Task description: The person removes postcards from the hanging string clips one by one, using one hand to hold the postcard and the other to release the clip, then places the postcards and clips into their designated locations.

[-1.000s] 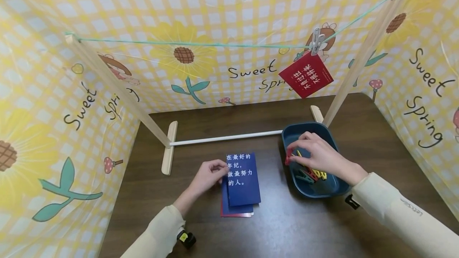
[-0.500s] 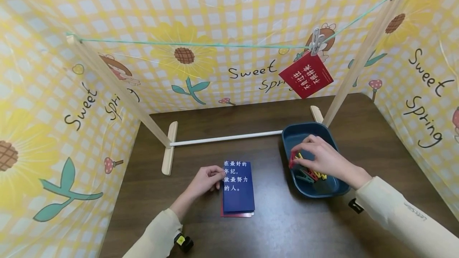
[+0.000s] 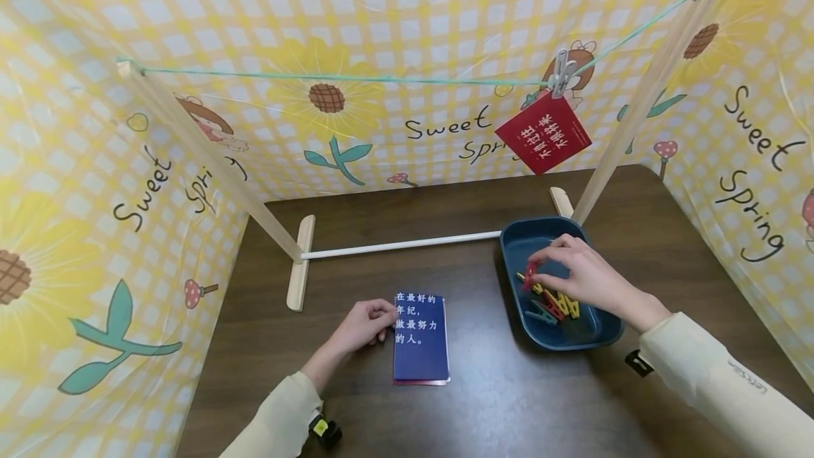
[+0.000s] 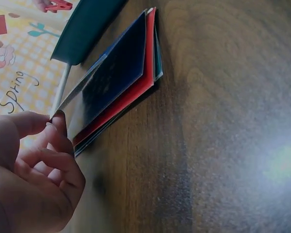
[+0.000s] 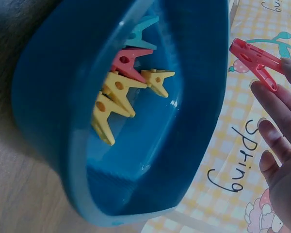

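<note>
My left hand (image 3: 362,325) pinches the left edge of a dark blue card (image 3: 421,362) printed with white writing. The card lies over a stack of cards; in the left wrist view its held edge is raised, with a red card (image 4: 150,48) showing lower down. Over the dark blue bin (image 3: 516,306), my right hand (image 3: 588,276) holds a red clothespin (image 3: 530,274) between thumb and index finger. The right wrist view shows that clothespin apart from the others. Inside the bin lie several clothespins: yellow ones (image 5: 119,90), another red one (image 5: 131,63) and a green one (image 5: 143,33).
A green string (image 3: 381,79) runs between two wooden posts (image 3: 210,157) behind the hands. From its right part hangs a red card (image 3: 543,136), clipped by a grey clothespin (image 3: 562,75). A white rod (image 3: 400,245) joins the posts low down. Patterned cloth surrounds the table.
My left hand has drawn the blue card down and slightly left, so it now nearly covers the stack. My right hand has shifted a little right over the bin with the red clothespin.
</note>
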Tool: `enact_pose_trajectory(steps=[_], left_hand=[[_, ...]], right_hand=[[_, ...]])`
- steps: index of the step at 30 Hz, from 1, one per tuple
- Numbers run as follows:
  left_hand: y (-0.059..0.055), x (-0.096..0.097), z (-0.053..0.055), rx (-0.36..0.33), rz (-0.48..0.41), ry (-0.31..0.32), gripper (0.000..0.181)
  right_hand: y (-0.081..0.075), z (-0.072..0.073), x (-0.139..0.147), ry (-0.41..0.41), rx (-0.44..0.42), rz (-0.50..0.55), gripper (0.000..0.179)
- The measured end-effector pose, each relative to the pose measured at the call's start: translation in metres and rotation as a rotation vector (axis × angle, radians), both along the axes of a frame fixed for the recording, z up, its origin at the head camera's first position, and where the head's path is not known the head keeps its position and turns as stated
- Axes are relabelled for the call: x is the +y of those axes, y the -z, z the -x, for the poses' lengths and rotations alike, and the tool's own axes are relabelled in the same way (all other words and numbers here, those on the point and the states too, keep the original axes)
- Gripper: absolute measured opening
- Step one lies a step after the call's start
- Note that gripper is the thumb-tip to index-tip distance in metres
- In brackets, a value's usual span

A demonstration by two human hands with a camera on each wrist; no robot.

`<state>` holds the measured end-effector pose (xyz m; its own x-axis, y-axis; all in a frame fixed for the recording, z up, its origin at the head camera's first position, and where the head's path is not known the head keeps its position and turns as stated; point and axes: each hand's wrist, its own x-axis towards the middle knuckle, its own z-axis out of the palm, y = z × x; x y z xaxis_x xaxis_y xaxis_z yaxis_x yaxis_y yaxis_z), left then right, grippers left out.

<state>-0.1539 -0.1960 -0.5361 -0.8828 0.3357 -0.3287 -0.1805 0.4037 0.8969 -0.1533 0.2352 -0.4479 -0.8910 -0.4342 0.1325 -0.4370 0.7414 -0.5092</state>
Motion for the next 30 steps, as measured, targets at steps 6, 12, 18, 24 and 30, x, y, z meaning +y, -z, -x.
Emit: enact_pose_trajectory(steps=[6, 12, 18, 24, 30], left_hand=[[0.002, -0.002, -0.003, -0.032, 0.011, 0.038, 0.022], [0.007, -0.003, -0.003, 0.005, 0.041, 0.064, 0.018], [0.007, -0.003, -0.005, -0.004, 0.033, 0.051, 0.016], [0.003, 0.001, -0.006, 0.109, 0.184, 0.059, 0.011], [0.001, 0.003, -0.008, 0.165, 0.254, 0.059, 0.012]], right_hand=[[0.003, 0.002, 0.006, 0.007, -0.005, -0.011, 0.032], [0.005, 0.005, 0.013, 0.025, -0.013, -0.013, 0.031], [0.006, 0.008, 0.017, 0.018, -0.05, -0.025, 0.03], [0.006, 0.013, 0.019, 0.026, -0.064, -0.052, 0.031], [0.008, 0.017, 0.021, 0.026, -0.066, -0.061, 0.03]])
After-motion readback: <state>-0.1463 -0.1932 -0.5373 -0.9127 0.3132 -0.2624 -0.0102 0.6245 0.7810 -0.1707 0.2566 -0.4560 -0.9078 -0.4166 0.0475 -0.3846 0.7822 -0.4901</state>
